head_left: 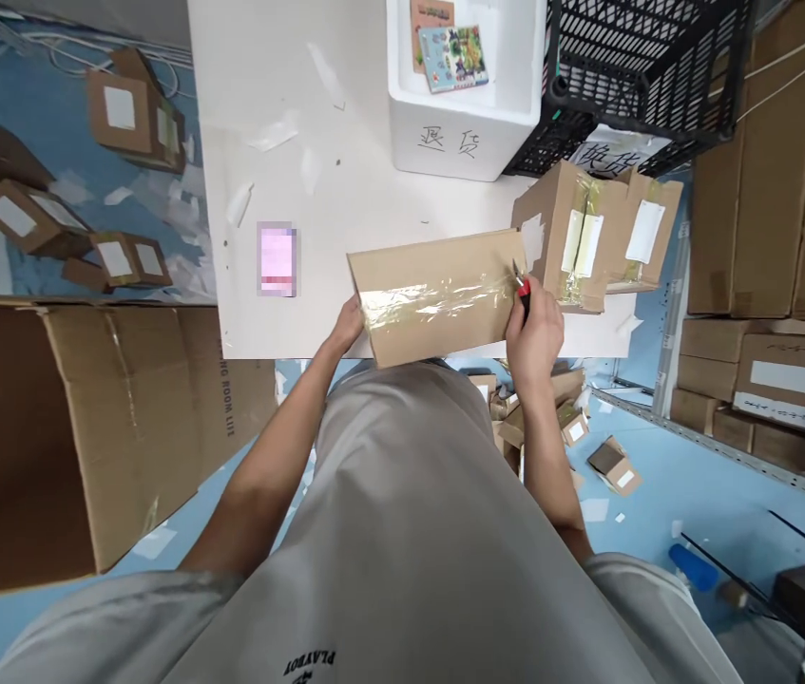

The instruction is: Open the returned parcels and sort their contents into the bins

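Note:
A taped cardboard box (437, 328) is held at the near edge of the white table (345, 190), a strip of clear tape running along its upper face. My left hand (349, 325) grips its left end, the fingers partly hidden behind it. In my right hand (535, 332), closed at the box's right end, is a small red and black utility knife (524, 288). Its metal tip points away from me over the box's right edge. Left of the box lies a pink, blurred-out item (277, 259). Just right of my right hand stand two taped cartons (573, 233) with white labels.
At the back, a white foam bin (463, 142) holds booklets, beside a black plastic crate (630, 76). A large open carton (138, 418) stands at left. Small boxes (121, 119) and scraps litter the blue floor. Shelves of cartons (751, 190) line the right side.

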Demonstrator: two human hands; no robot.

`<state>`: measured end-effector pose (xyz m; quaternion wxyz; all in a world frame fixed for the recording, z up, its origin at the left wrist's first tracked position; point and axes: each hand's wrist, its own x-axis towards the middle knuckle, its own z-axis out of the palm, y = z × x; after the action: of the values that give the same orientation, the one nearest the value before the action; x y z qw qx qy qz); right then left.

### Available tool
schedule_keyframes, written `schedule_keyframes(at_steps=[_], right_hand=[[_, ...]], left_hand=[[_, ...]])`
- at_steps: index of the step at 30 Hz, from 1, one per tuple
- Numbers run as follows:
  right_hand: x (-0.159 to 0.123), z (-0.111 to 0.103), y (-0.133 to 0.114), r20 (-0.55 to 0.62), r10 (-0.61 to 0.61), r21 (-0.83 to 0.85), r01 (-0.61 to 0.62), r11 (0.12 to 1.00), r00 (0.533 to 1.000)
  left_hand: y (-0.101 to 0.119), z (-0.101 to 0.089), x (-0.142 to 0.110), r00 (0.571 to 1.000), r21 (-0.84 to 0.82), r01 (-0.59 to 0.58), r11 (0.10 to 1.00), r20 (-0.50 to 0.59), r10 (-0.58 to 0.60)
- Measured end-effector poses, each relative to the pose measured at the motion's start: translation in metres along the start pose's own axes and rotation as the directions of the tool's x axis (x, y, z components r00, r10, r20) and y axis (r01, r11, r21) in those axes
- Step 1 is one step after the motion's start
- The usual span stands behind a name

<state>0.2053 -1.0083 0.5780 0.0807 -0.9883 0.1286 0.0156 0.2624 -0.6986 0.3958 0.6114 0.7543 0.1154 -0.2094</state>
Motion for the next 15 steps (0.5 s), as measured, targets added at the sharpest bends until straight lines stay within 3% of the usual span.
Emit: schedule_keyframes(at_steps=[2, 5, 8, 11, 13, 15], right_hand=[[-0.002, 0.008, -0.007, -0.029, 0.022, -0.05, -0.023, 0.998, 0.999], [-0.003, 0.011, -0.01, -0.073, 0.032, -0.028, -0.035, 0.999, 0.997], [-0.006, 0.0, -0.013, -0.108, 0.052, 0.018, -0.051, 0.999, 0.993], [-0.018, -0.02, -0.029, -0.12, 0.043, -0.038, -0.048, 0.998, 0.992], [-0.032, -0.034, -0.048, -0.053, 0.03, -0.074, -0.034, 0.997, 0.998], [-0.048, -0.044, -0.074, 0.086, 0.036, -0.045, -0.032, 0.998, 0.996]], left_hand=[[0.006, -0.007, 0.0, 1.0, -0.016, -0.012, 1.0, -0.013, 0.011], [0.03, -0.027, -0.003, 0.986, -0.015, -0.155, 0.988, -0.059, 0.154], [0.071, -0.047, -0.01, 0.957, -0.013, -0.286, 0.958, -0.05, 0.285], [0.109, -0.057, -0.014, 0.927, -0.014, -0.371, 0.929, 0.048, 0.371], [0.124, -0.059, -0.014, 0.911, -0.018, -0.396, 0.918, 0.116, 0.396], [0.131, -0.059, -0.011, 0.9, -0.022, -0.407, 0.913, 0.16, 0.406]])
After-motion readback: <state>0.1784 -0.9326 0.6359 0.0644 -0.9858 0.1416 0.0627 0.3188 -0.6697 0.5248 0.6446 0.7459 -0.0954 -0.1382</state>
